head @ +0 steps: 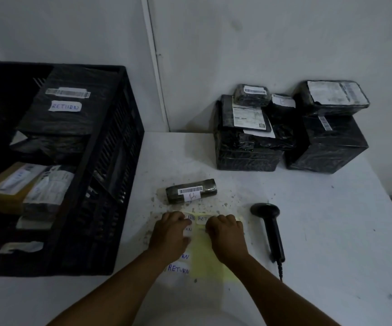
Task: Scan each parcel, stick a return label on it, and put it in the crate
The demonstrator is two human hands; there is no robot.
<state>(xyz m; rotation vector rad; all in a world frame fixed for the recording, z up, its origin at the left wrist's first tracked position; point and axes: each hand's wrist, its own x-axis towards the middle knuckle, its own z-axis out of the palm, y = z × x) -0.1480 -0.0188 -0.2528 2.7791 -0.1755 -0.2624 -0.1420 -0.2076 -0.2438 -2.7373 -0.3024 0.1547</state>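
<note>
Both forearms reach up from the bottom edge onto a yellow label sheet point(205, 252) at lower centre. Left hand point(170, 234) rests curled on it; right hand point(225, 234) pinches a white label. Beside them lies a glossy black scanner point(270, 228). Beyond, a cylindrical wrapped parcel point(191, 191) lies on the speckled white table point(319, 220). Boxy wrapped parcels point(289, 128) stack upper right; a slatted black crate point(110, 165) fills the left.

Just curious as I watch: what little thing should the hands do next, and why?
Probably peel one RETURN label free. Both hands, left hand and right hand, are curled on the label sheet, and the small parcel beyond it shows only a barcode.
</note>
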